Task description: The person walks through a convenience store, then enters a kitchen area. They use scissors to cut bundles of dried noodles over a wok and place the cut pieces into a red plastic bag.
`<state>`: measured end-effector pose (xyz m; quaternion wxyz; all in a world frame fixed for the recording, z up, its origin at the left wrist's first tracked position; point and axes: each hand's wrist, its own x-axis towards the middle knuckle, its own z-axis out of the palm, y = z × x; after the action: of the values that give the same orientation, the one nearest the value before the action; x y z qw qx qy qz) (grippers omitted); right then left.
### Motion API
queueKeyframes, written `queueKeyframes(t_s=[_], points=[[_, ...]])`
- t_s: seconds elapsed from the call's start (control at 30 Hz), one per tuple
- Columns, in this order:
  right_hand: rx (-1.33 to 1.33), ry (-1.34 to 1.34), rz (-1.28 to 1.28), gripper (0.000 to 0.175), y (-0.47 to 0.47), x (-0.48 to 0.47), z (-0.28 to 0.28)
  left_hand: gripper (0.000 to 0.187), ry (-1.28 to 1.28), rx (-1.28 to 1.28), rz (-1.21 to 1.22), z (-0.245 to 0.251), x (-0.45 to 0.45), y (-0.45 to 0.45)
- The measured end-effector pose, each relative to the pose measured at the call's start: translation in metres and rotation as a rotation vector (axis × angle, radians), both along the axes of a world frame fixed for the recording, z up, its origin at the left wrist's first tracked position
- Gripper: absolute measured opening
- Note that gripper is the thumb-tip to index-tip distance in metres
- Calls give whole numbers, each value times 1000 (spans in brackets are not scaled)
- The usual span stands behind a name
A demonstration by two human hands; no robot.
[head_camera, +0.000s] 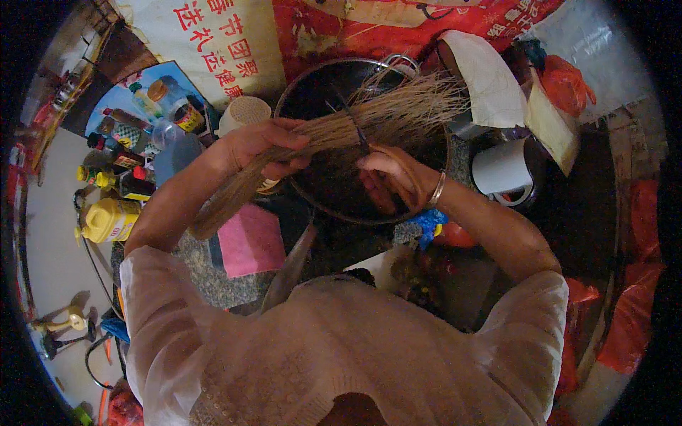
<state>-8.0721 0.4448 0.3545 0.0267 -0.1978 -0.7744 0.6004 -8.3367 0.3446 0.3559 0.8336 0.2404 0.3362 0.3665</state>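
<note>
Over a large dark wok [319, 194], my left hand [274, 146] grips a long bundle of thin, dry brown strands [330, 130], possibly dried vermicelli or straw. The loose, frayed end fans out to the upper right, above the wok's far side. The other end slants down past my left forearm. My right hand [388, 175] holds scissors [358, 127] with dark blades. One blade lies across the top of the bundle; whether the other passes beneath is hard to see. The wok's inside is dark.
Several bottles [125, 160] and a yellow jug [113, 219] stand at left. A cream perforated container [245, 113] is beside the wok. A pink cloth [251, 240] lies on the speckled counter [234, 290]. To the right are a white mug [503, 170] and a red plastic bag [565, 85].
</note>
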Motion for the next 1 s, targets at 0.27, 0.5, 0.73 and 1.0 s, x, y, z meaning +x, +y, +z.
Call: queueKeyframes(t_s=[0.27, 0.5, 0.73, 1.0], points=[[-192, -144, -76, 36, -9, -4, 27, 46, -19, 110, 47, -14, -6, -3], [-557, -348, -191, 64, -9, -13, 44, 42, -8, 42, -31, 1, -4, -1], [-490, -362, -75, 65, 1, -13, 49, 40, -59, 19, -29, -10, -3, -3], [-482, -295, -191, 46, -13, -8, 38, 39, -186, 4, -67, -21, 1, -3]])
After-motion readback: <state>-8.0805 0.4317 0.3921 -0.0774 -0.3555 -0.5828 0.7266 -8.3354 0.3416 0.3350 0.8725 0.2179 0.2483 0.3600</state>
